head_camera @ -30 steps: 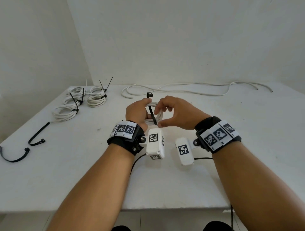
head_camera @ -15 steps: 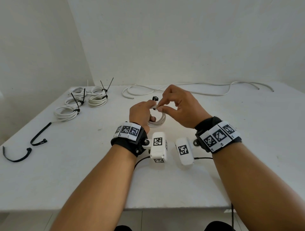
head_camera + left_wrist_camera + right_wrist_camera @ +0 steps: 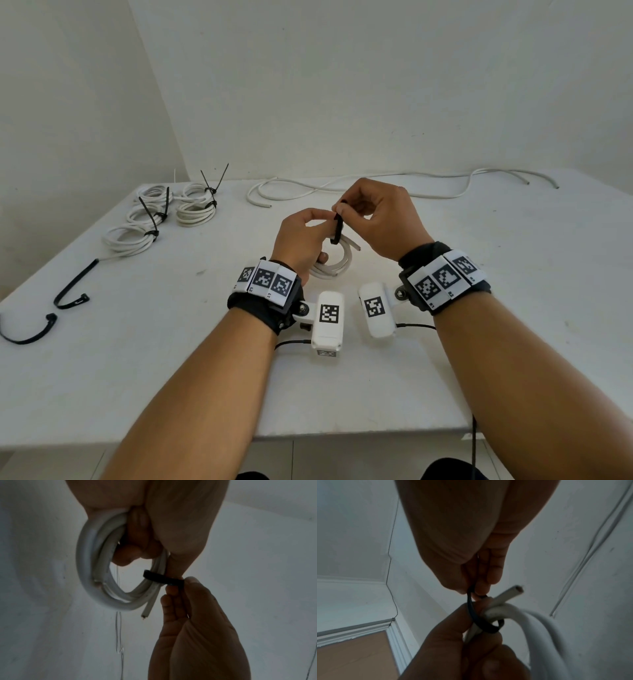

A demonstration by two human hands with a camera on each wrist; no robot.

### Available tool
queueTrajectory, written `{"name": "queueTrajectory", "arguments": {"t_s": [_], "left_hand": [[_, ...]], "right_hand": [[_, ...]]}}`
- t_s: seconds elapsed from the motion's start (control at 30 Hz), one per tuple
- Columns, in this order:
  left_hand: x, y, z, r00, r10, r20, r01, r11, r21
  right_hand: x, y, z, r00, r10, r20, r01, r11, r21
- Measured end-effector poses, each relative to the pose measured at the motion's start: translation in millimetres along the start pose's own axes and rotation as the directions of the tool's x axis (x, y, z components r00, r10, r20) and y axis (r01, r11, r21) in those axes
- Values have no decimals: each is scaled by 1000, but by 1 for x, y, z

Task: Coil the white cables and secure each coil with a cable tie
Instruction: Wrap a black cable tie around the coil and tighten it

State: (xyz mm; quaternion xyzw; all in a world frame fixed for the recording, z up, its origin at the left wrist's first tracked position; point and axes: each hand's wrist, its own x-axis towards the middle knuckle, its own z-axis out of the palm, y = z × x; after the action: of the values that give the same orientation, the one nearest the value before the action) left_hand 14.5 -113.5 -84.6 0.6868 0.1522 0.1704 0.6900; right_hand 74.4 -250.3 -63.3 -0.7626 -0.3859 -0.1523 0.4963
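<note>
Here your left hand [image 3: 301, 236] grips the white cable coil [image 3: 334, 262], lifted just above the surface [image 3: 513, 274], while your right hand [image 3: 380, 214] pinches the black cable tie [image 3: 337, 229] looped around its strands. Far left lie 3 tied coils [image 3: 161, 216]; 2 spare ties [image 3: 73, 287] rest nearer. 1 loose cable [image 3: 394, 186] runs along the far edge.

White cable coil [image 3: 330, 265], black cable tie [image 3: 337, 229], white table [image 3: 513, 274].
</note>
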Motion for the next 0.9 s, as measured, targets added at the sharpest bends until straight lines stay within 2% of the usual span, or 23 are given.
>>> {"name": "queueTrajectory", "arguments": {"t_s": [0.2,0.43,0.5,0.6,0.67,0.77,0.9], "left_hand": [[-3,2,0,992,101,76,-101,995,4],[1,-2,-2,1000,29,-6,-29,999,-13],[3,-2,-5,998,18,-57,-20,999,-38],[5,-1,-8,993,31,-117,-39,997,-68],[6,-1,-9,989,41,-145,-51,997,-62],[7,-2,-7,986,58,-159,-63,998,-24],[7,-2,-8,977,64,-201,-64,998,7]], "right_hand": [[0,-1,-3,992,128,15,-129,988,89],[0,1,2,984,169,65,-171,984,39],[2,0,2,974,223,32,-225,964,143],[1,-7,-3,948,311,61,-303,832,464],[-1,-11,-3,932,349,96,-345,777,527],[-3,-12,2,928,366,72,-356,812,463],[-3,-11,6,947,320,38,-318,910,266]]}}
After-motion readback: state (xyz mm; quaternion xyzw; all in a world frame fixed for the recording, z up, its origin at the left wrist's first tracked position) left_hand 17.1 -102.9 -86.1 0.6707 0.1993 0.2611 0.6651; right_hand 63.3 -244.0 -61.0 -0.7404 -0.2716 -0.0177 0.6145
